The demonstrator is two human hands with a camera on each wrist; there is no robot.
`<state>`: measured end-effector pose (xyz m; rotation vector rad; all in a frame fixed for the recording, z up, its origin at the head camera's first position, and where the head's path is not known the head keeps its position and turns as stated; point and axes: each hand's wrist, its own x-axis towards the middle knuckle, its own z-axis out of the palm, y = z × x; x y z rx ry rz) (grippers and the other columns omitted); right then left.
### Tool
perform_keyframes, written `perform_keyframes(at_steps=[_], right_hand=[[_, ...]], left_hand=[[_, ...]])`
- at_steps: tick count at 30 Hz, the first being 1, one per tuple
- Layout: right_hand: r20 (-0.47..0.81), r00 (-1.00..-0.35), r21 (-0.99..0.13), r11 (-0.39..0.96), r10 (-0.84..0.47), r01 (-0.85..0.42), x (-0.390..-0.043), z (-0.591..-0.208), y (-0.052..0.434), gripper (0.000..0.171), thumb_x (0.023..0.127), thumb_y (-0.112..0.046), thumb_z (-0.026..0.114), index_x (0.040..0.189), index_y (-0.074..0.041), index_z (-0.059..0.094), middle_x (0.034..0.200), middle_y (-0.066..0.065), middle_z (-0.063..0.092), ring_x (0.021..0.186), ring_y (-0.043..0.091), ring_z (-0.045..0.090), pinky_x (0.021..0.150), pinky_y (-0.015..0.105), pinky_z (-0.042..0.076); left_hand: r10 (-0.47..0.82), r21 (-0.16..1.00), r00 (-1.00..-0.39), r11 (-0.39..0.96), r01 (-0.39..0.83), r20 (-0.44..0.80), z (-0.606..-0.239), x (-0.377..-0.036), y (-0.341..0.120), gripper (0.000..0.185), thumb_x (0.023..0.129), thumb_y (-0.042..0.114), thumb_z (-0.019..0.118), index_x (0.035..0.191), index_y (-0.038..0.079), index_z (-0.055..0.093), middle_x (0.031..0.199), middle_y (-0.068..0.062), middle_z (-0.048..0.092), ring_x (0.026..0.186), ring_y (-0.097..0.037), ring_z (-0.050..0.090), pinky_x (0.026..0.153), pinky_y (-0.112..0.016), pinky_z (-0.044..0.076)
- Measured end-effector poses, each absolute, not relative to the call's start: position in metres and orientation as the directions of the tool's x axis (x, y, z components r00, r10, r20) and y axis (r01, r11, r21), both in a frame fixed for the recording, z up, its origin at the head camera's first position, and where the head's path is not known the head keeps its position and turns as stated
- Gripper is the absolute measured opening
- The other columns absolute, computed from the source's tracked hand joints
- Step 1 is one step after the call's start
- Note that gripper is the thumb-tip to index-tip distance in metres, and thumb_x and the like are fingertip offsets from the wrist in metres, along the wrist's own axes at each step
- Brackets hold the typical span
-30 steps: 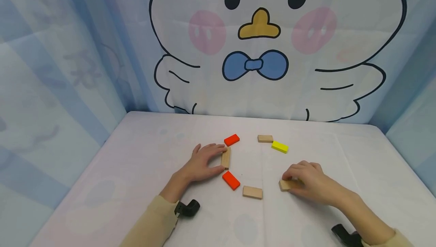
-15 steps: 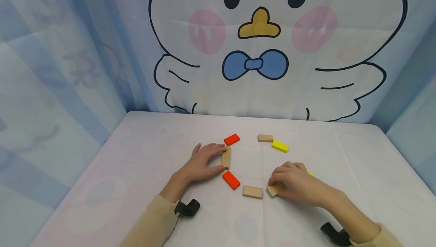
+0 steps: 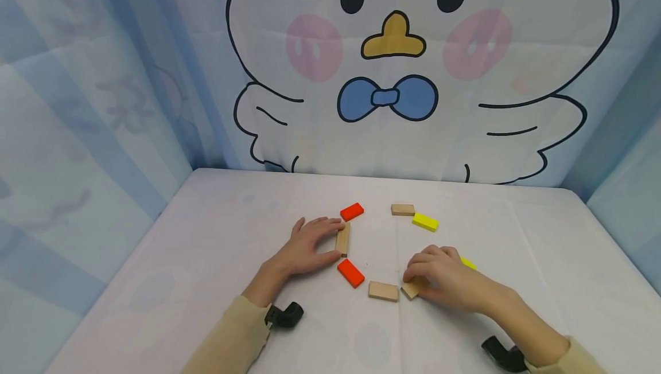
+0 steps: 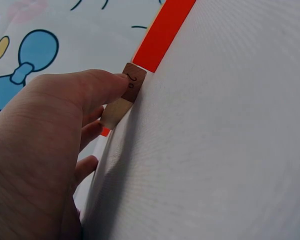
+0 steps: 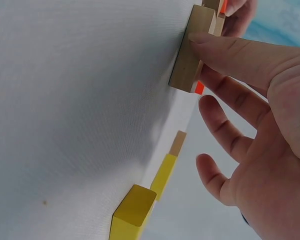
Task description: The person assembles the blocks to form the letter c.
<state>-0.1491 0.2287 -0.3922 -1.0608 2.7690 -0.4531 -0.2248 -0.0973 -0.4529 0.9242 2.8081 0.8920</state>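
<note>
My left hand [image 3: 307, 248] holds a plain wooden block [image 3: 343, 240] lengthwise, thumb at its near end and fingertips at its far end. In the left wrist view a dark squiggle marks the end of that wooden block [image 4: 121, 111] beside the thumb. Red blocks lie at either end of it, one nearer [image 3: 351, 273] and one farther [image 3: 352, 211]. Between thumb and fingers, my right hand [image 3: 449, 279] pinches another wooden block [image 3: 410, 289], mostly covered in the head view. Just left of it lies a third wooden block [image 3: 383, 291], a narrow gap away.
At the back, a wooden block [image 3: 403, 210] meets a yellow block [image 3: 425, 222] corner to corner. Another yellow block [image 3: 468, 263] is partly hidden behind my right hand. Together the blocks form a rough ring on the white tablecloth [image 3: 232, 202]. A printed curtain [image 3: 387, 150] hangs behind.
My right hand has slid its wooden block leftward, turning it, up beside the near wooden block. The yellow block behind that hand has come partly into view. My left hand stays put.
</note>
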Motion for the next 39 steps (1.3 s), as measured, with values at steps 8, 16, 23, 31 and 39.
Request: perform_keyframes(at_steps=[8, 16, 23, 31, 39], right_hand=[[-0.018, -0.745, -0.327, 0.708, -0.667, -0.626, -0.1493, -0.3936, 0.2277, 0.030, 0.081, -0.010, 0.084, 0.102, -0.029, 0.073, 0.106, -0.018, 0.062, 0.106, 0.017, 0.052, 0.090, 0.060, 0.037], [-0.016, -0.746, -0.320, 0.711, -0.665, -0.627, -0.1486, -0.3942, 0.2278, 0.030, 0.081, -0.010, 0.084, 0.102, -0.029, 0.073, 0.105, -0.018, 0.062, 0.104, 0.017, 0.052, 0.090, 0.059, 0.036], [-0.023, -0.749, -0.319, 0.715, -0.662, -0.622, -0.1484, -0.3941, 0.2272, 0.030, 0.081, -0.011, 0.084, 0.102, -0.029, 0.073, 0.106, -0.018, 0.062, 0.105, 0.017, 0.052, 0.090, 0.060, 0.036], [-0.024, -0.750, -0.318, 0.717, -0.661, -0.621, -0.1484, -0.3947, 0.2272, 0.030, 0.081, -0.010, 0.084, 0.102, -0.029, 0.073, 0.105, -0.018, 0.062, 0.105, 0.017, 0.052, 0.090, 0.060, 0.036], [-0.027, -0.750, -0.323, 0.716, -0.661, -0.619, -0.1486, -0.3953, 0.2273, 0.030, 0.081, -0.010, 0.084, 0.102, -0.029, 0.073, 0.106, -0.018, 0.062, 0.106, 0.018, 0.052, 0.091, 0.060, 0.036]], left_hand=[[0.556, 0.547, -0.822, 0.653, 0.524, 0.124, -0.4529, -0.2243, -0.0973, 0.060, 0.093, 0.038, 0.066, 0.148, 0.019, 0.053, 0.152, -0.001, 0.049, 0.145, -0.028, 0.033, 0.115, -0.064, 0.003], [0.559, 0.544, -0.818, 0.650, 0.531, 0.131, -0.4533, -0.2248, -0.0972, 0.060, 0.093, 0.038, 0.067, 0.148, 0.019, 0.053, 0.152, -0.001, 0.049, 0.144, -0.028, 0.034, 0.115, -0.065, 0.004], [0.559, 0.545, -0.818, 0.647, 0.533, 0.136, -0.4533, -0.2247, -0.0971, 0.060, 0.093, 0.037, 0.067, 0.148, 0.018, 0.053, 0.152, -0.002, 0.049, 0.144, -0.029, 0.034, 0.115, -0.065, 0.004], [0.563, 0.547, -0.814, 0.640, 0.540, 0.144, -0.4519, -0.2240, -0.0977, 0.060, 0.093, 0.037, 0.067, 0.148, 0.018, 0.054, 0.152, -0.003, 0.049, 0.144, -0.030, 0.034, 0.115, -0.065, 0.004], [0.564, 0.547, -0.815, 0.643, 0.536, 0.136, -0.4509, -0.2232, -0.0974, 0.060, 0.093, 0.037, 0.067, 0.148, 0.018, 0.053, 0.152, -0.002, 0.049, 0.144, -0.029, 0.034, 0.115, -0.065, 0.004]])
